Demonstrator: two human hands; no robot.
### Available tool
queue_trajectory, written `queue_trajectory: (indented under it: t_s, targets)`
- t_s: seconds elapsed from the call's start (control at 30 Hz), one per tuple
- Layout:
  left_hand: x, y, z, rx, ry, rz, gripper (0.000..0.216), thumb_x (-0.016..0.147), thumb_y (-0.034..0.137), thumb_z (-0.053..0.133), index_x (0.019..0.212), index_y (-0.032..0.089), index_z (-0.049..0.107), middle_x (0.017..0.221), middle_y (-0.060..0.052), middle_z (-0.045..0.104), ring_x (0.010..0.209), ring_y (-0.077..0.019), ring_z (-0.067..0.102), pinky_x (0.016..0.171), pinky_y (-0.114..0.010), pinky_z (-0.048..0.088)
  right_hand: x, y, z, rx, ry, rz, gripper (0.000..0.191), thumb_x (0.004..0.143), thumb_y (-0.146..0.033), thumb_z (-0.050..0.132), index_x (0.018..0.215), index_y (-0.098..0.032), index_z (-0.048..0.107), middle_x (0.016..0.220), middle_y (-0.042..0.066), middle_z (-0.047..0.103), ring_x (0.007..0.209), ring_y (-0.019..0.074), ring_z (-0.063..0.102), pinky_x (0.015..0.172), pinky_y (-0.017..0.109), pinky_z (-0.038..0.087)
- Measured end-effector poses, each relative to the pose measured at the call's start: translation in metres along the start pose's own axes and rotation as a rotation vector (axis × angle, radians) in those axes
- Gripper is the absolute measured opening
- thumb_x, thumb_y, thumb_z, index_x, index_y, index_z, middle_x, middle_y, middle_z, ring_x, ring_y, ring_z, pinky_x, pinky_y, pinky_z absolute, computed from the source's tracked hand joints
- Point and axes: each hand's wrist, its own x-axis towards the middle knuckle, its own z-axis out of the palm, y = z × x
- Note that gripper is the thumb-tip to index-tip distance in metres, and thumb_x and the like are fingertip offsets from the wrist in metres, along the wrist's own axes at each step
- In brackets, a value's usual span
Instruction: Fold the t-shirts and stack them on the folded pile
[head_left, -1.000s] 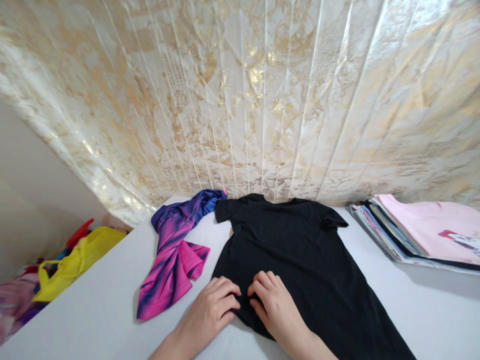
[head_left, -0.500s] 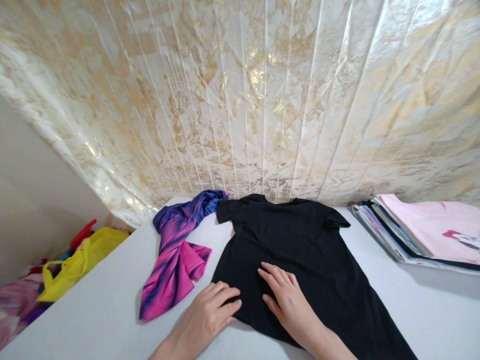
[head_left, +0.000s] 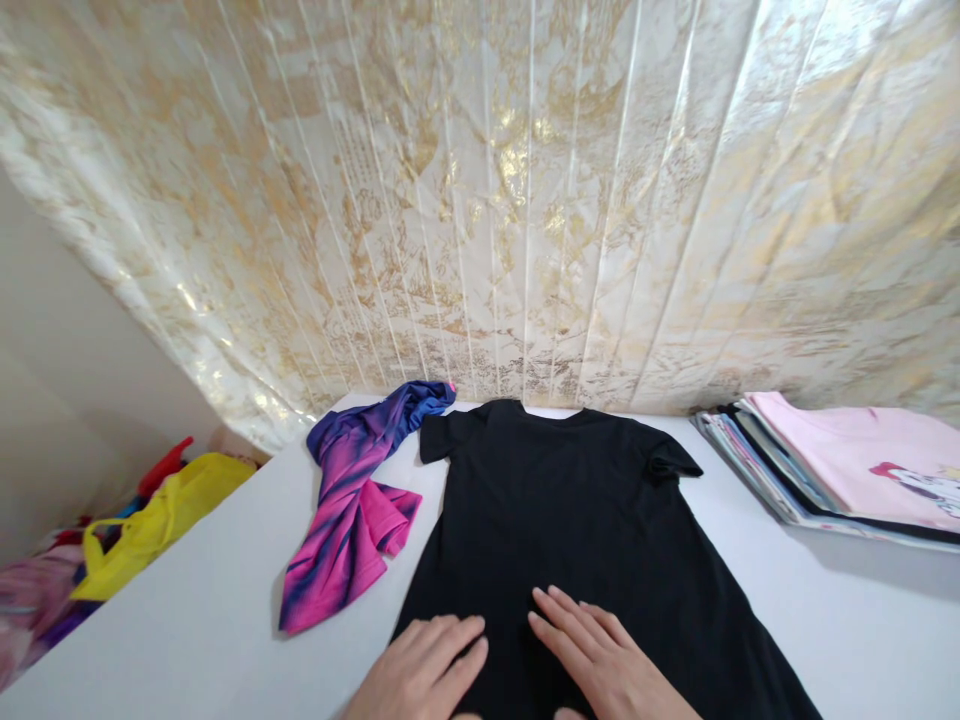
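Smoothing, by the look of it: a black short-sleeved fabric T-shirt (head_left: 555,520) lies in the middle of the white smooth-topped table (head_left: 195,620), neckline toward the shiny gold-and-cream patterned sheet (head_left: 517,220) behind.
Shirt, done: spread out, the visible body mostly flat, one sleeve out to each side.
Shirt, left: no fold runs across the body, and the right-side cuff is curled; the hem is out of view, so its state cannot be told.
Stack at right: a neat pile of folded garments (head_left: 780,480), topped by a pale pink printed garment (head_left: 840,450), looks finished.
Left side, unsorted: a glossy purple-and-pink garment (head_left: 345,540) lies loosely twisted near the shirt; a bright yellow strapped cloth piece (head_left: 172,510) sits on a mixed clothes heap (head_left: 34,595) past the table's edge.
Left hand (head_left: 424,670): palm down over the shirt's lower left, fingers gently bent, index parted from the others.
Right hand (head_left: 611,665): palm down, fingers stretched forward and slightly fanned, apparently resting on the cloth; neither hand visibly grips it.
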Motion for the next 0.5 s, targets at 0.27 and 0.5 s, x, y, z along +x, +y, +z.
queue_trajectory:
  t_s: [0.27,0.5]
  targets:
    - [0.011,-0.006,0.041,-0.009,0.039,-0.291,0.084,0.085,0.025,0.062,0.153,0.024,0.011,0.152,-0.014,0.034,0.134,-0.0312,0.041,0.101,-0.042,0.045,0.078,0.042,-0.046,-0.195,0.094,0.369,0.047,0.087,-0.021,0.054,0.134,-0.014,0.054,0.145,0.019,0.045,0.135,0.033,0.041,0.104,0.054,0.036]
    - [0.01,-0.025,0.043,-0.056,0.195,-0.412,0.038,0.085,0.011,0.049,0.121,0.025,0.052,0.123,-0.006,0.062,0.111,-0.0214,0.061,0.092,-0.03,0.052,0.194,0.025,-0.068,-0.12,0.105,0.269,0.02,0.09,-0.021,0.054,0.104,-0.022,0.068,0.108,0.005,0.069,0.101,0.0194,0.065,0.087,0.031,0.047]
